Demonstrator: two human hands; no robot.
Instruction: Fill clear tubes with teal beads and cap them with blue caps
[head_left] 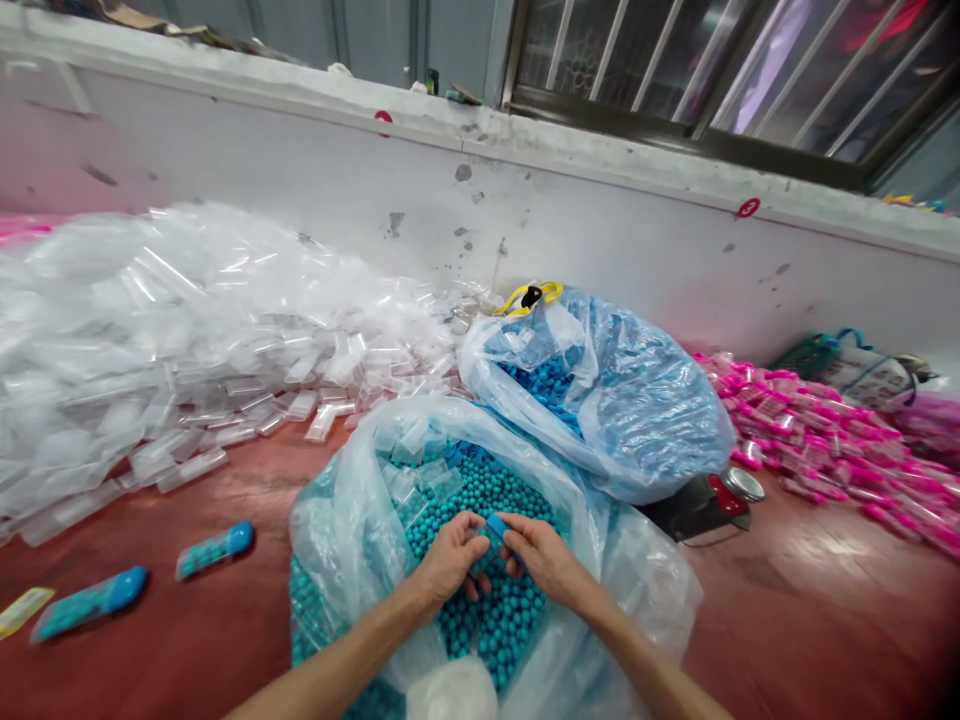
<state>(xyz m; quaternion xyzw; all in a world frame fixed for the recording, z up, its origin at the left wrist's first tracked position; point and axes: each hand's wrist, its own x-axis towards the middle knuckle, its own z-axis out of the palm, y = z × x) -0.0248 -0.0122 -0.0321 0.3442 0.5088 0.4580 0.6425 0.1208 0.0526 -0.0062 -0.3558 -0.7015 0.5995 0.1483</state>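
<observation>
Both hands meet over an open clear plastic bag (352,480) full of teal beads (495,620). A blue cap (496,524) is pinched between the thumb and fingers of my right hand (544,555). My left hand (452,553) curls around what looks like a small clear plastic container, mostly hidden by the fingers, touching the cap or very near it. Several empty clear containers (431,480) lie on the beads at the bag's far left. On the red table, left of the bag, rest two bead-filled containers with blue caps (217,550) (90,605).
Clear containers (187,330) are heaped at the left against the wall. Behind the bead bag lies a bag of blue caps (547,390). Pink-capped pieces (810,420) pile up at the right. A dark object with a round metal top (742,485) sits beside the bags.
</observation>
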